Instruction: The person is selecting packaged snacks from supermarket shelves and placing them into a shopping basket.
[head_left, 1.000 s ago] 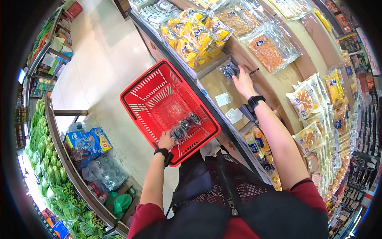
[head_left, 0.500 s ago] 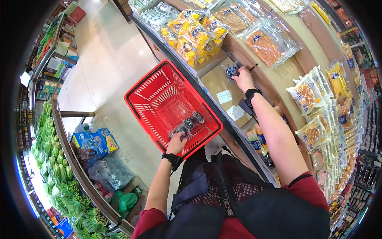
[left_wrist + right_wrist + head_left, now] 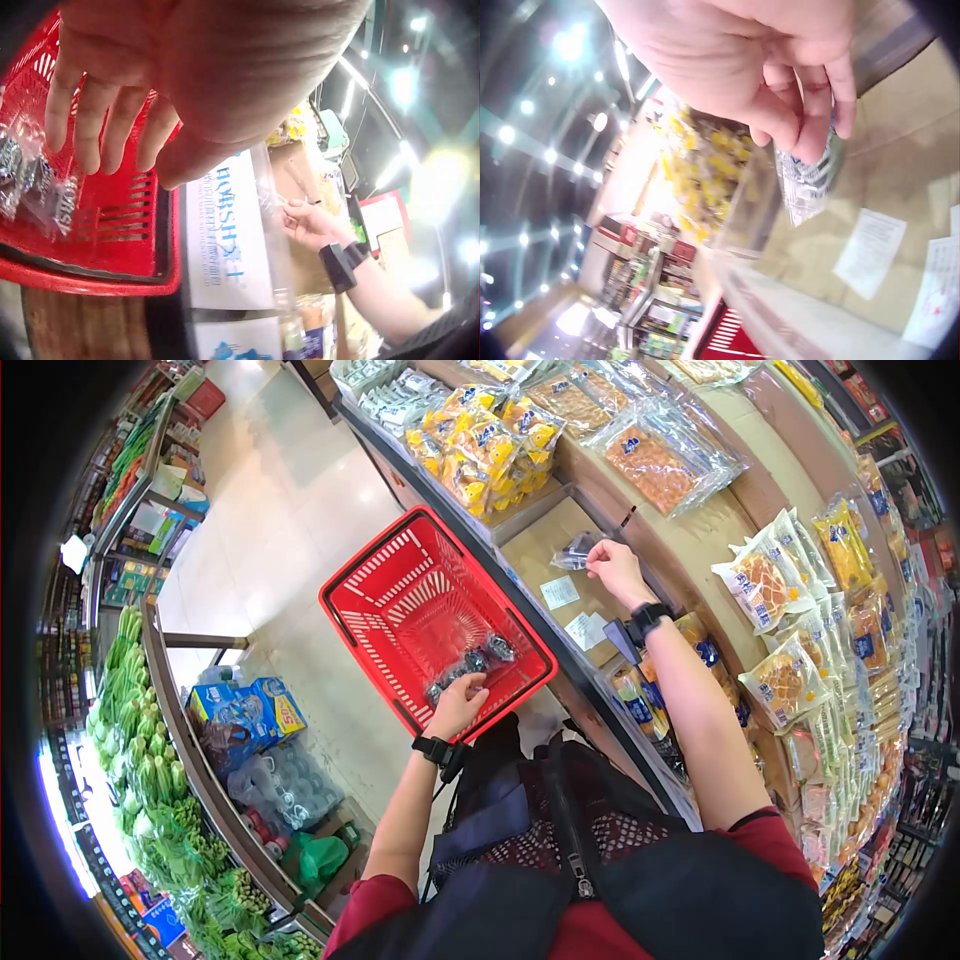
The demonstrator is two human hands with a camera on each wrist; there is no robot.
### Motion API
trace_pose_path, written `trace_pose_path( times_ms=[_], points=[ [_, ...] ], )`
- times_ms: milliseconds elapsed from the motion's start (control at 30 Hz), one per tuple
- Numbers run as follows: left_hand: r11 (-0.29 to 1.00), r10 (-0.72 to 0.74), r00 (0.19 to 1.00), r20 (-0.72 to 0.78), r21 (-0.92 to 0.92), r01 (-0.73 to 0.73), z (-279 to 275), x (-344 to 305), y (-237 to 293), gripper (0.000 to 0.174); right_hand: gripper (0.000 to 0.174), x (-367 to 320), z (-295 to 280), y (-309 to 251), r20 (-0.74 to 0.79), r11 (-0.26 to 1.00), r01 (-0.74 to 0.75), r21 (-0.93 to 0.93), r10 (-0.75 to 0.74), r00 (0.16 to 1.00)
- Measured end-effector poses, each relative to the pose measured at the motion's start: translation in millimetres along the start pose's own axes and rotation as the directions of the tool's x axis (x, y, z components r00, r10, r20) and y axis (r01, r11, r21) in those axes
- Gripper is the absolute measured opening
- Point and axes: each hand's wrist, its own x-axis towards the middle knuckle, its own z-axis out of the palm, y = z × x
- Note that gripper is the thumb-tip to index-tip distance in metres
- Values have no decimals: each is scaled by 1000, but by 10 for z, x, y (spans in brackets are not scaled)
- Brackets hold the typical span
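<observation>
Over the near end of the red shopping basket (image 3: 340, 622), my left hand (image 3: 461, 705) hangs with relaxed fingers. Small clear packets with dark contents (image 3: 499, 648) lie on the basket floor just beyond its fingertips. In the left wrist view these fingers (image 3: 88, 150) point down, with nothing between them and the packets (image 3: 30, 176) off to one side. My right hand (image 3: 618, 574) pinches another small clear packet (image 3: 573, 550) between thumb and fingers, above a cardboard-lined shelf compartment (image 3: 540, 550). The right wrist view shows this packet (image 3: 804, 187) below the fingertips, its far side hidden by them.
Yellow-printed snack bags (image 3: 490, 445) are heaped beside the compartment, with flat packaged pastries (image 3: 650, 465) behind. White slips (image 3: 560, 593) lie on the cardboard. Bagged bread (image 3: 765, 595) stands to the right. Leafy vegetables (image 3: 140, 760) line the left stand.
My left hand has shifted right over the basket, away from the packets' near end. The packet in my right hand has turned and now shows narrower. The head view has moved slightly.
</observation>
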Motion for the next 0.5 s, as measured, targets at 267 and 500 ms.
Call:
trace_pose_path(
  times_ms=[267, 500],
  points=[
    [500, 160, 889, 428, -812, 301, -61, -50, 826, 60, 7, -1534, -371, -589, 319, 903, 227, 365, -351, 881],
    [448, 243, 826, 509, -814, 370, 23, -127, 1118, 49, 12, -2105, -289, -617, 442, 914, 401, 57, -383, 811]
  ],
)
